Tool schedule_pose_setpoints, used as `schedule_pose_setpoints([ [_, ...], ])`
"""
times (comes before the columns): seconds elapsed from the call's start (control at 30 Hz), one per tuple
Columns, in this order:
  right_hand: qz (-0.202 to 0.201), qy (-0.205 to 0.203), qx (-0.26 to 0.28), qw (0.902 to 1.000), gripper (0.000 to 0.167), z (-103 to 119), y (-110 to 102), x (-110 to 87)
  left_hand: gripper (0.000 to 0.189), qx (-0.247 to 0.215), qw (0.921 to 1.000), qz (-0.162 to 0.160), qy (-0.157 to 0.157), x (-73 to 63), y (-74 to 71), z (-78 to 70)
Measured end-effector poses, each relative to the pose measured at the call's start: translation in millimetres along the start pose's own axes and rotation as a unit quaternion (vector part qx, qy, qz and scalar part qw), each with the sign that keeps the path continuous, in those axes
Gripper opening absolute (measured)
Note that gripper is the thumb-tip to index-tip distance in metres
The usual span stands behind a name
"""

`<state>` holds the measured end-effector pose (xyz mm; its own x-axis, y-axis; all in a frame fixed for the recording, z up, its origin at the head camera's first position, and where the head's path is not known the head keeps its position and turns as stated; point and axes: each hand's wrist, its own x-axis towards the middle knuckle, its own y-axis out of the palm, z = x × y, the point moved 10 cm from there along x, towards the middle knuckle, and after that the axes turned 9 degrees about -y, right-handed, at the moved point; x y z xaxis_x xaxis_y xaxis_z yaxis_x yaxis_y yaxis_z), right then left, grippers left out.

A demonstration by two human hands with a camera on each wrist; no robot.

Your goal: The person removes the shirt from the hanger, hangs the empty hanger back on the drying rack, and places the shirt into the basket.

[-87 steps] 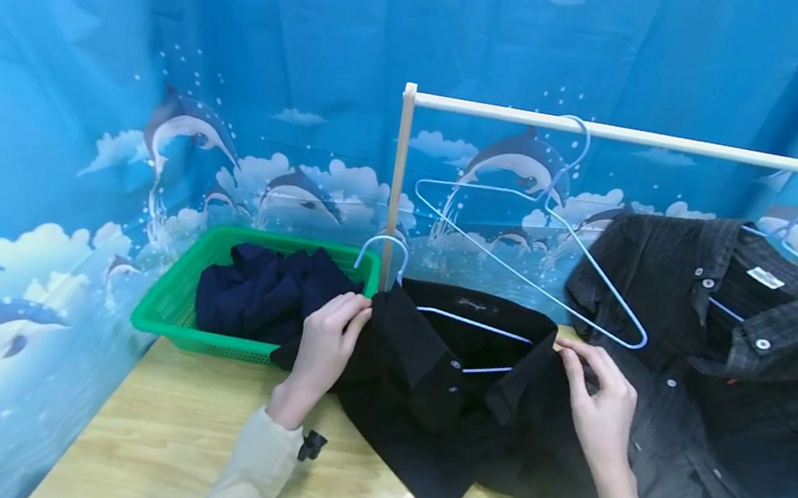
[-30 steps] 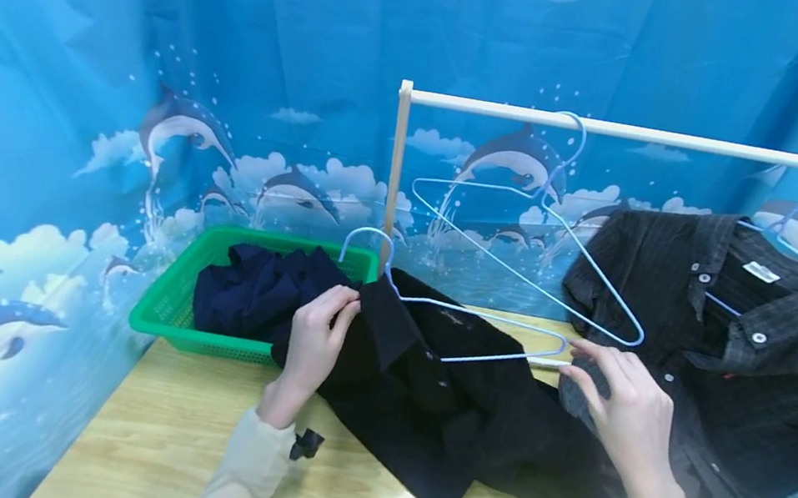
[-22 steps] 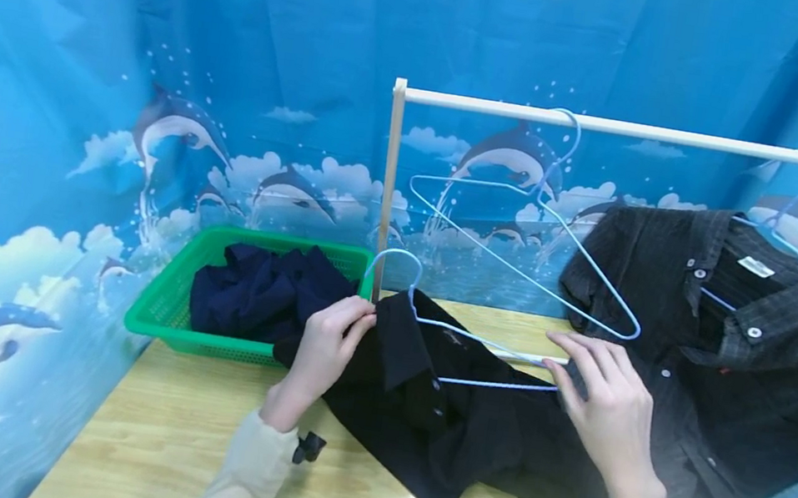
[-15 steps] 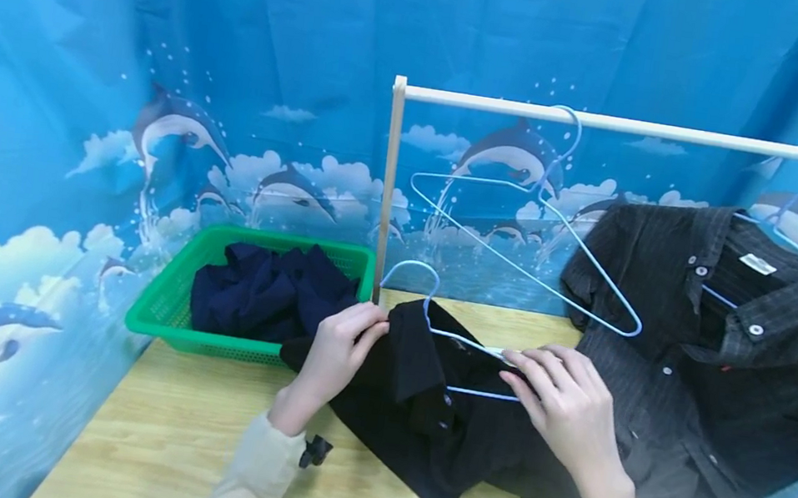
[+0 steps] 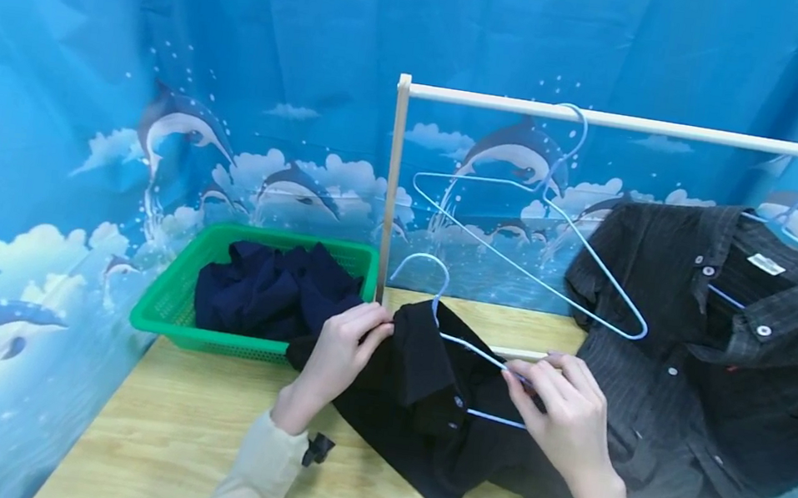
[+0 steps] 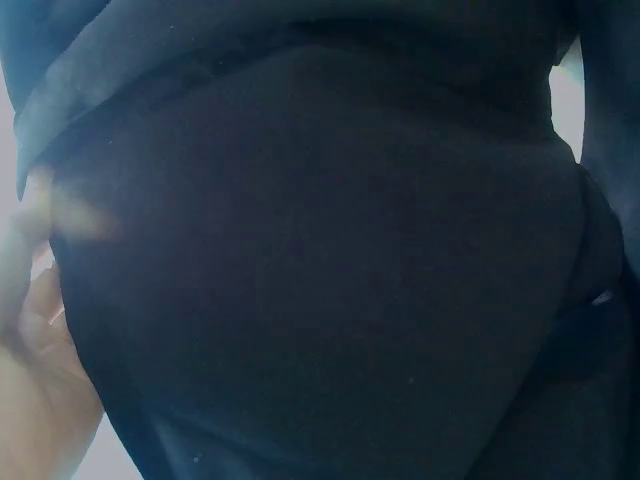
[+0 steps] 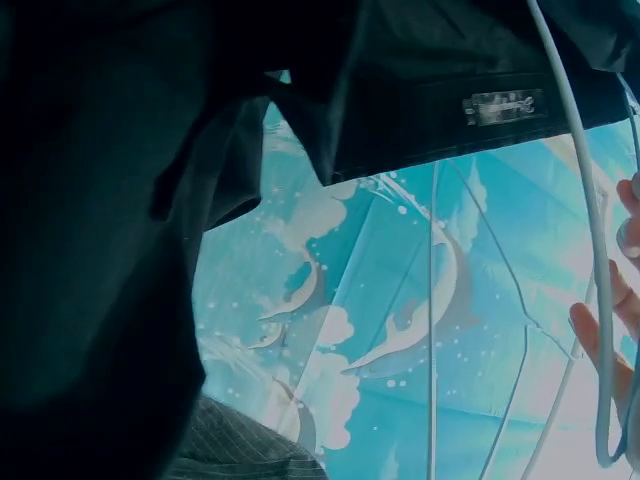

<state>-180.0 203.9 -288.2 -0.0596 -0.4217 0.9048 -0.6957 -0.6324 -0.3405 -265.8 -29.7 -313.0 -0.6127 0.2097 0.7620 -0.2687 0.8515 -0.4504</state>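
In the head view a black collared shirt (image 5: 412, 436) with small buttons lies across the wooden table, a light-blue wire hanger (image 5: 462, 343) partly inside its neck. My left hand (image 5: 346, 351) pinches the shirt at the collar's left side, close below the hanger's hook. At the hanger's right arm, my right hand (image 5: 563, 409) holds the wire between thumb and fingers. The shirt's right side sags below that hand. Dark cloth (image 6: 320, 250) fills most of the left wrist view. Beside the fingers (image 7: 598, 325), the hanger's rounded end shows in the right wrist view.
A green basket (image 5: 158, 297) with dark navy cloth (image 5: 272, 291) stands at the left. Behind the hands, a wooden rack's rail (image 5: 494, 102) carries a bare blue hanger (image 5: 597, 262) and, at right, a dark striped shirt (image 5: 669, 268) on another hanger.
My right hand has let go of the collar's right side, which has dropped, exposing the hanger's right arm. The hand has since moved left and taken that arm; hook and left hand shifted slightly right.
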Motion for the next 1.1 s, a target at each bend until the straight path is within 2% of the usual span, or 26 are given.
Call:
schedule_pose_setpoints([
  [0.17,-0.029,0.038,-0.012,0.9988,0.036,-12,-17,1.3,0.003,0.007,0.9997,0.003,-0.025,2.4,-6.3,5.5],
  [0.33,-0.037,0.082,-0.057,0.9943,0.042,-32,-41,1.4,0.006,0.008,0.999,-0.002,-0.043,5.0,-17.1,13.8],
  [0.53,-0.074,0.134,-0.078,0.9851,0.051,-53,-74,0.7,0.005,0.014,0.9989,-0.029,-0.034,6.0,-36.0,19.9],
  [0.6,-0.074,0.144,-0.083,0.9833,0.053,-58,-83,-0.7,0.006,0.018,0.9987,-0.035,-0.033,6.0,-41.7,22.9],
  [0.9,-0.087,0.178,-0.142,0.9699,0.037,-79,-126,-15.4,0.006,0.061,0.9937,-0.06,-0.072,3.7,-65.3,43.2],
  [1.1,-0.096,0.188,-0.16,0.9643,0.036,-83,-136,-19.5,0.01,0.069,0.9934,-0.047,-0.078,4.8,-63.2,43.6],
])
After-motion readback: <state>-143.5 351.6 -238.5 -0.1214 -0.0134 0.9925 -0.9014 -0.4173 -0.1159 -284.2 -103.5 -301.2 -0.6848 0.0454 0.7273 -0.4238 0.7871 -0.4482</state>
